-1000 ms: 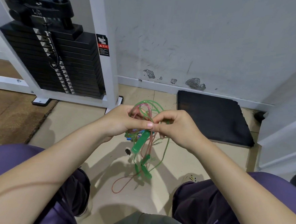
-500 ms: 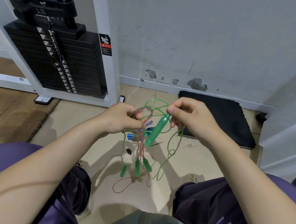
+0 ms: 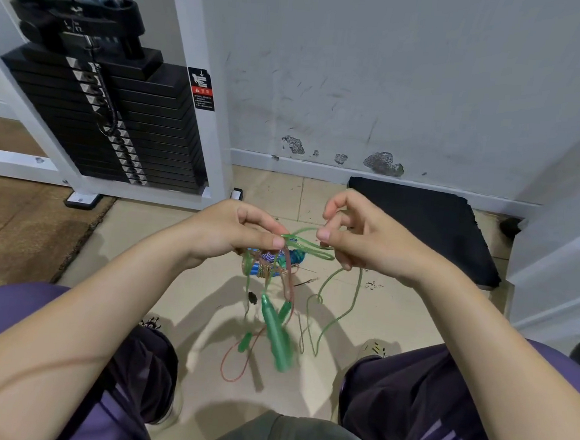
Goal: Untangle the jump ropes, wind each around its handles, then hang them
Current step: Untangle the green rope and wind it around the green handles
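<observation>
Looked like light, floppy plastic cord, the kind that kinks and snags on itself, so best grabbed right at the knot or by a handle, not mid-strand. Tangle of jump ropes (image 3: 272, 263) hung between the knees over the tiled floor (image 3: 142, 244), bunched up under the left hand (image 3: 233, 229), thumb and fingers pinched tight on the clump of green, pink and blue-patterned cords. Right hand (image 3: 359, 238) curled round a green rope loop (image 3: 310, 248), fingers hooked narrow through it, just beside the left. Big green handle (image 3: 275, 332) dangled low and blurry, swinging free, well below both hands.

Compared with half a second back: was gripped in the right hand up high then, now dropped and hanging by its cord. Right hand swapped to the loop instead. Left hand barely budged.
</observation>
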Demonstrator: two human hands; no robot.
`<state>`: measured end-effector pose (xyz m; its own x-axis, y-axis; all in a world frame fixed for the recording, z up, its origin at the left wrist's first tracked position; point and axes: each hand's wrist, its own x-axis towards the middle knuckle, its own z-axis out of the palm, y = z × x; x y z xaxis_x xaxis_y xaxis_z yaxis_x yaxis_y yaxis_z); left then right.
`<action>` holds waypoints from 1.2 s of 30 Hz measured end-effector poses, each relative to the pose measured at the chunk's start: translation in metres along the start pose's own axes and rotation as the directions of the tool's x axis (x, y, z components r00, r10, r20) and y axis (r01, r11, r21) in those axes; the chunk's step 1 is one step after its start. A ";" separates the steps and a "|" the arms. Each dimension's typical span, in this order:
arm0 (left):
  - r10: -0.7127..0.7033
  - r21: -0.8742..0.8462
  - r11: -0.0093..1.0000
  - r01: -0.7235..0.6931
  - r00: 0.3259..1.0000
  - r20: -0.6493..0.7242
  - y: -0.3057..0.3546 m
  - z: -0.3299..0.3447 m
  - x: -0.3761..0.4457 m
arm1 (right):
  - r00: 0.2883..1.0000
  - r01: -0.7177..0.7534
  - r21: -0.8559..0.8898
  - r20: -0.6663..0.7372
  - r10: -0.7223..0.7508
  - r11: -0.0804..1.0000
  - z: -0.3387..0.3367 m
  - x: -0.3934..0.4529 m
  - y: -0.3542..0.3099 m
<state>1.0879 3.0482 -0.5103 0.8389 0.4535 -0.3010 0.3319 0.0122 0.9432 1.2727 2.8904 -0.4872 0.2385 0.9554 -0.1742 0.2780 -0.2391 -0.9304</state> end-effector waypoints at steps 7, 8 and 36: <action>0.032 -0.029 0.999 -0.030 0.998 0.058 0.001 0.006 -0.003 | 0.997 0.078 -0.269 0.045 -0.068 0.960 0.012 0.001 0.002; 0.036 -0.039 0.999 -0.033 0.997 0.062 0.002 0.006 -0.003 | 0.996 0.086 -0.266 0.035 -0.079 0.960 0.014 0.002 0.003; 0.043 0.232 0.971 -0.061 0.996 0.082 -0.003 0.005 -0.004 | 0.990 -0.050 -0.500 0.086 0.107 0.865 0.011 -0.001 -0.008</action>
<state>1.0856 3.0417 -0.5127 0.8850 0.3789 -0.2707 0.3711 -0.2227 0.9015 1.2603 2.8929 -0.4832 0.1862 0.9355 -0.3002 0.6932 -0.3416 -0.6346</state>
